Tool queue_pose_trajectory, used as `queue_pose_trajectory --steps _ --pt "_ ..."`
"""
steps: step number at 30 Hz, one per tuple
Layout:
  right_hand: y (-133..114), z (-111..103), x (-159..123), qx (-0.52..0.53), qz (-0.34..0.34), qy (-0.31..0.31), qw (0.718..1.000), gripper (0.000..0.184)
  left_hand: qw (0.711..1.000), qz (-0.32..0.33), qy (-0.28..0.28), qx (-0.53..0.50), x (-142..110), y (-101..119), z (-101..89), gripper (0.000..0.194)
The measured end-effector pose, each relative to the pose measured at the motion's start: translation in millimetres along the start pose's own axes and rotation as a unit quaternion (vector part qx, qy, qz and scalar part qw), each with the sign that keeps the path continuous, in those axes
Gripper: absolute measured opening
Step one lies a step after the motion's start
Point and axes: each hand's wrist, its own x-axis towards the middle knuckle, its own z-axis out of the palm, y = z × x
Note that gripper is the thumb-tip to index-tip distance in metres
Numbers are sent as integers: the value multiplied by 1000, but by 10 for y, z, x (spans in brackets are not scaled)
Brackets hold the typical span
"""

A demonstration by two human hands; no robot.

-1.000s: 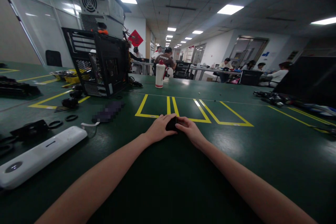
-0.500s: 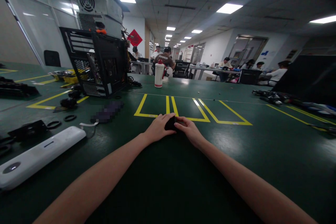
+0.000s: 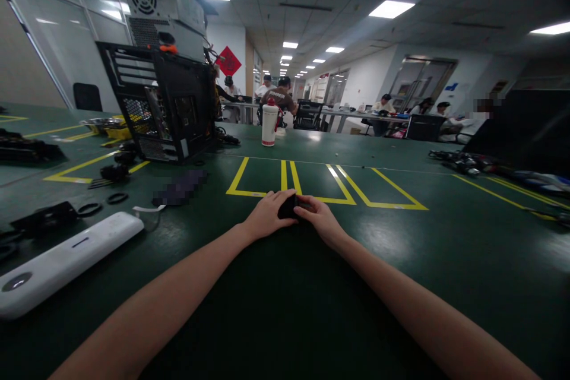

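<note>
A small black block-like object [image 3: 288, 206] is held between my two hands, just above or on the green table [image 3: 276, 285]; its kind is too dark to make out. My left hand [image 3: 269, 214] wraps around its left side, fingers over the top and thumb along the near edge. From the right, the fingertips of my right hand [image 3: 318, 215] are closed on its edge. Much of the object is covered by my fingers. Just beyond my hands lie yellow tape outlines [image 3: 320, 200] on the tabletop.
A black computer case [image 3: 178, 107] with a grey metal unit [image 3: 167, 9] on top stands at back left. Near left is a long white device [image 3: 75, 261] beside black rings [image 3: 117, 198]. A white bottle [image 3: 268, 126] stands farther back. Cables [image 3: 463, 161] lie at right; people sit behind.
Both hands keep the same grip on the black object, with almost no movement. The whole view has shifted very slightly.
</note>
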Motion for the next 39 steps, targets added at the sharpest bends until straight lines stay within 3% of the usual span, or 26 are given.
queue_pose_trajectory --steps 4,8,12,15,20,28,35,39 --pt "6 3 -17 24 -23 -14 999 38 1000 3 1 0 -2 9 -4 62" --pt "-30 27 -31 -5 -25 11 1000 30 1000 -3 -1 5 -4 8 1 63" --pt "-50 34 -29 -18 -3 27 999 36 1000 2 -2 5 -10 18 -3 65" --pt "-34 27 -27 -2 12 9 1000 37 1000 7 -2 8 -14 18 0 64" --pt "-6 23 -34 36 -27 -20 999 37 1000 9 2 15 -15 1 14 62" --pt "-4 25 -17 -15 -17 25 999 34 1000 9 -7 25 -11 -16 21 68" --pt "-27 29 -50 33 -25 -21 999 37 999 10 0 35 -1 -21 31 66" --pt "-31 37 -44 -1 -27 11 1000 31 999 12 4 32 0 -12 22 64"
